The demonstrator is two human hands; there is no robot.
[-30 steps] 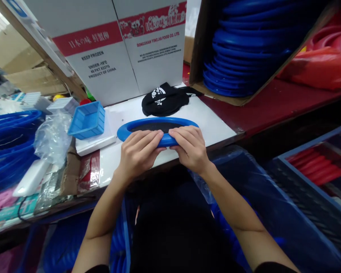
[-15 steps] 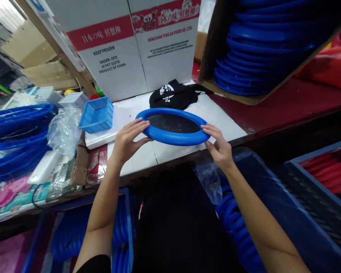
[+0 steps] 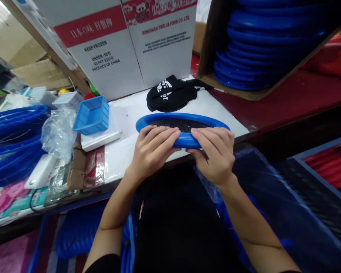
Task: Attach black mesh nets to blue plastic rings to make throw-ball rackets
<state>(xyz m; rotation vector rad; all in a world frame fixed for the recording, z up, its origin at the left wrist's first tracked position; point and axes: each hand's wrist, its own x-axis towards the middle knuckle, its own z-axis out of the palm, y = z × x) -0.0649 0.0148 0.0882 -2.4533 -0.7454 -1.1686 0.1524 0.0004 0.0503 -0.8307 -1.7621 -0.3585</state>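
Observation:
A blue oval ring with a black mesh centre is held just above the near edge of the white table. My left hand and my right hand sit side by side on the ring's near rim, fingers curled over the top and thumbs underneath. Both hands are closed on the rim. The far half of the ring and its mesh stay visible behind my fingers.
A small blue basket rests on a white slab at the left, next to crumpled clear plastic. Black cloth lies by white cartons. Stacked blue rings fill a cardboard box at the right; more blue hoops lie far left.
Half a second ago my hands held the ring at its left and right ends; both have slid in to meet at the middle of the near rim, as a second ago.

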